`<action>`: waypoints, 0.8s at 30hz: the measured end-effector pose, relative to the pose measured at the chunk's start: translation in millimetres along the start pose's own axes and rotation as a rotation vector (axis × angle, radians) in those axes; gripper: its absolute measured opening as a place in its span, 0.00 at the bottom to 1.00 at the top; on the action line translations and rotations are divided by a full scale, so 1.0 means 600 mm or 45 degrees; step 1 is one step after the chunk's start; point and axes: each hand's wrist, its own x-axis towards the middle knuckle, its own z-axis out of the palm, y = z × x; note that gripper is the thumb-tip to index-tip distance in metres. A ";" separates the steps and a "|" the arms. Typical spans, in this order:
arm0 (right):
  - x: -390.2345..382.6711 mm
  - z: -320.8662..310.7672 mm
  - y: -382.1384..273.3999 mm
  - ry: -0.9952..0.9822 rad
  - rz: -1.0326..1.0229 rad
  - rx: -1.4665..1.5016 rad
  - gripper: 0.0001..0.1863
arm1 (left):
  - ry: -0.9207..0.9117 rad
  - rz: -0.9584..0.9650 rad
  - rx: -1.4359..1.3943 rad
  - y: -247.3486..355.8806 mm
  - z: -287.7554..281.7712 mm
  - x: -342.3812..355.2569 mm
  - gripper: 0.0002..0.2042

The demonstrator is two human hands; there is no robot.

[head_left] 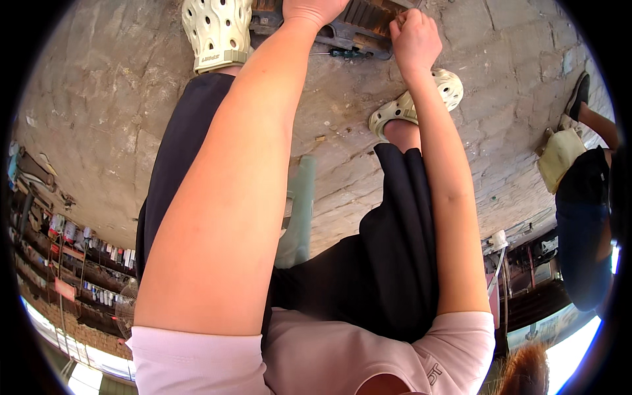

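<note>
Since the lens bends everything, the brick-like floor [99, 125] takes up most of the view, dusty and worn, cracks all over. Off to the left there are cluttered shelves [85, 276] full of small stuff, too tiny to make out. Far right, well apart, there's another person [582, 224] in dark clothes, next to something pale yellow [561, 158]. The wearer's left arm [214, 217] is the big thing in the way, covering part of the dark-clad left leg [184, 151] and a good strip of floor. The right arm [451, 178] runs up the other side, and a pale green seat-like thing [303, 204] shows between the legs.

Now the actual part: a grimy dark grey casing [365, 33] lying on the floor at the top edge, cut off up there. It's got a ribbed, rusty brown middle and a rounded hole or notch on the near side. A cream clog [217, 33] is on either side of it.

Left hand [313, 9] is over the casing but cropped, so can't tell what it's gripping, if anything. Right hand [418, 43] has its fingers curled at the casing's right end; can't tell if they're pinching something. Smallest bit: a dark-handled tool [349, 52], maybe a screwdriver, just beside the near edge.
</note>
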 end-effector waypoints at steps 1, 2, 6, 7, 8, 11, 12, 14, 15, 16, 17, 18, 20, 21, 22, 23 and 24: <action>-0.019 0.001 -0.009 -0.035 -0.017 0.043 0.14 | -0.015 -0.006 0.013 -0.001 -0.005 0.002 0.18; -0.035 0.002 -0.010 -0.069 -0.027 0.075 0.15 | -0.029 -0.008 0.014 0.002 -0.007 0.002 0.18; -0.015 0.007 0.001 0.068 -0.058 0.062 0.15 | -0.032 -0.014 0.006 0.005 -0.011 0.008 0.18; 0.008 -0.003 0.004 0.120 -0.023 0.038 0.15 | -0.011 -0.001 -0.005 0.005 -0.008 0.011 0.18; 0.015 -0.008 0.014 0.210 0.029 0.076 0.11 | -0.008 -0.008 -0.029 0.010 -0.003 0.004 0.18; 0.029 -0.053 0.022 0.065 0.489 0.703 0.09 | -0.025 -0.001 -0.030 -0.003 0.003 -0.001 0.18; 0.024 -0.073 0.026 0.014 0.622 0.916 0.10 | -0.042 -0.016 0.000 -0.004 -0.001 0.001 0.18; 0.015 -0.127 0.015 -0.119 1.027 1.646 0.12 | -0.088 -0.041 0.057 -0.005 -0.008 -0.002 0.18; 0.006 -0.128 0.042 -0.158 1.108 1.838 0.12 | -0.075 -0.035 0.032 -0.001 -0.007 0.001 0.19; -0.007 -0.128 0.065 -0.201 1.195 2.040 0.13 | -0.056 -0.029 0.019 0.000 -0.005 0.002 0.19; -0.018 -0.125 0.084 -0.274 1.269 2.198 0.17 | -0.039 -0.022 0.009 0.001 -0.003 0.002 0.19; -0.026 -0.129 0.088 -0.338 1.227 2.348 0.18 | -0.022 -0.016 0.003 0.000 -0.002 0.002 0.19; -0.045 -0.140 0.092 -0.470 1.124 2.645 0.20 | -0.010 -0.004 0.018 -0.001 0.000 0.000 0.19; -0.055 -0.140 0.099 -0.534 1.048 2.805 0.23 | 0.003 -0.003 0.014 0.004 0.003 0.001 0.18; -0.054 -0.155 0.086 -0.523 1.047 2.810 0.25 | -0.019 -0.010 0.024 0.004 0.003 0.001 0.18; -0.060 -0.173 0.067 -0.511 1.046 2.814 0.26 | -0.040 -0.016 0.033 0.002 0.001 0.000 0.18; -0.062 -0.188 0.057 -0.493 1.046 2.815 0.28 | -0.061 -0.021 0.036 0.003 -0.001 0.001 0.18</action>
